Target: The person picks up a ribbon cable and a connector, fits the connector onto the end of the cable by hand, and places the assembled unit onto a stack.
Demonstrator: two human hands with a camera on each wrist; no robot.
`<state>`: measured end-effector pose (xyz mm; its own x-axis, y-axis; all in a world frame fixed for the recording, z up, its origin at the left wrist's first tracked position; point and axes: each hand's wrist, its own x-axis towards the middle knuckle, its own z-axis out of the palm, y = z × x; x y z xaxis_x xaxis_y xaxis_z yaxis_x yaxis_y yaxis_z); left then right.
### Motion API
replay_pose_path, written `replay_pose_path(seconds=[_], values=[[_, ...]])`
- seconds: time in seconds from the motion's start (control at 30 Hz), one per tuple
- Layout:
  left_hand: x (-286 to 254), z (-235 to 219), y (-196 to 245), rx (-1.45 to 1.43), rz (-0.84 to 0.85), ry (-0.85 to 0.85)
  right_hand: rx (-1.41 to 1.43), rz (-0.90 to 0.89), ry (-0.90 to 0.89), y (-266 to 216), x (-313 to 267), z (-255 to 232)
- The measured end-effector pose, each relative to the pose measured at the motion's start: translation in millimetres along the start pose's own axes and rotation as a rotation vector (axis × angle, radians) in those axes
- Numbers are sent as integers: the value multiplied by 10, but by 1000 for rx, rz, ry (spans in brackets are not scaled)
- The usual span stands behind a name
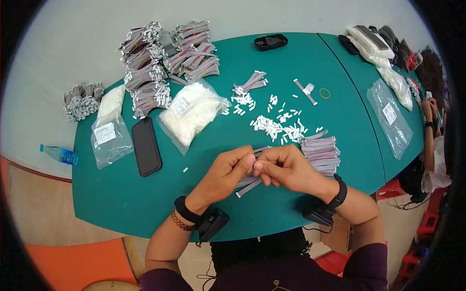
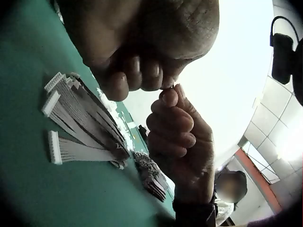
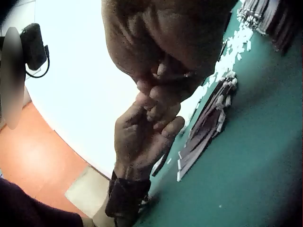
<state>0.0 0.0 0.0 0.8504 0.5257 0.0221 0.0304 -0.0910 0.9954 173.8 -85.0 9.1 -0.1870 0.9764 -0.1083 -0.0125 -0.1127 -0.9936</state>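
Note:
In the head view the left hand [image 1: 224,170] and right hand [image 1: 291,169] meet at their fingertips above the table, fingers curled and thumbs against index fingers. What they pinch is hidden in the head view; the left wrist view shows only a tiny dark tip between the left hand [image 2: 137,42] and right hand [image 2: 177,127]. Grey ribbon cables [image 1: 248,186] with white connectors lie beneath the hands. Small white connectors [image 1: 279,127] are scattered beyond, and a stack of ribbon cables [image 1: 320,153] lies beside the right hand.
A phone [image 1: 146,146], a filled plastic bag [image 1: 190,114] and another bag [image 1: 111,138] lie left. Cable bundles [image 1: 145,72] are heaped at the back left. Also in view are a water bottle [image 1: 59,154], a black case [image 1: 271,42], a rubber band [image 1: 324,93] and another person's arm [image 1: 428,140].

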Motion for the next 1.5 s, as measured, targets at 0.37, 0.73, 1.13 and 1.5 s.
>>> replay_pose_path(seconds=[0.37, 0.73, 1.13, 1.5], values=[[-52, -146, 40, -66, -73, 45, 52, 46, -59, -13, 51, 16], [15, -109, -26, -126, 7, 218, 129, -6, 247, -57, 86, -250], [-32, 98, -3, 73, -6, 101, 382, -165, 338, -57, 97, -123], [13, 55, -4, -236, 57, 323, 200, -99, 97, 9, 48, 1]])
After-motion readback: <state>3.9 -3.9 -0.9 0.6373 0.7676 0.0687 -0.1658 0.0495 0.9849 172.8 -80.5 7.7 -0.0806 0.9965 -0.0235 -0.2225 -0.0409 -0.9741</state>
